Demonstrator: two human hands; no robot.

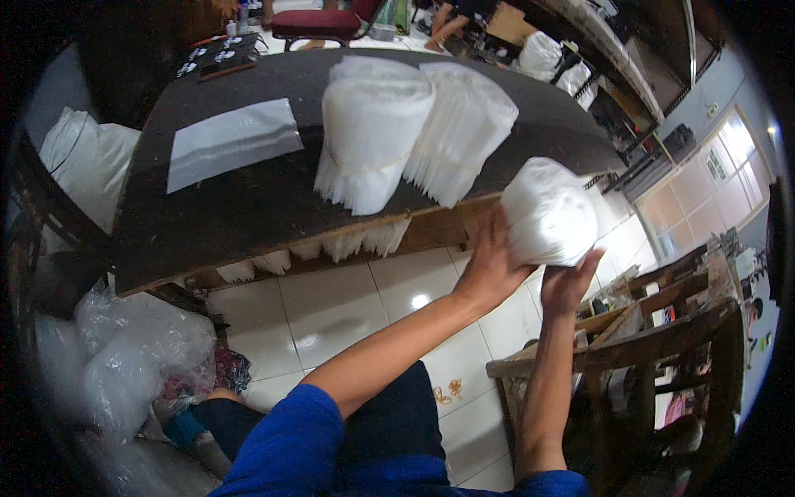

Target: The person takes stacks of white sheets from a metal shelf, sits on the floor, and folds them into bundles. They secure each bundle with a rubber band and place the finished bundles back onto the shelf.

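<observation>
White bundle (551, 207) held up beside a dark table (240, 211)

In the head view, the bundle of thin plastic is clamped between two hands, near the table's front edge, toward the right. The left hand (490, 272) lies along its left side, fingers close together; the right hand (568, 283) grips its lower right, though some fingers are hidden and I cannot tell how they lie. On the table, two similar bundles, one on the left (377, 124) and one on the right (465, 124), stand touching, with a flat plastic sheet (236, 142) to their left. Rubber bands (448, 391) lie on the tiled floor (331, 306).
</observation>
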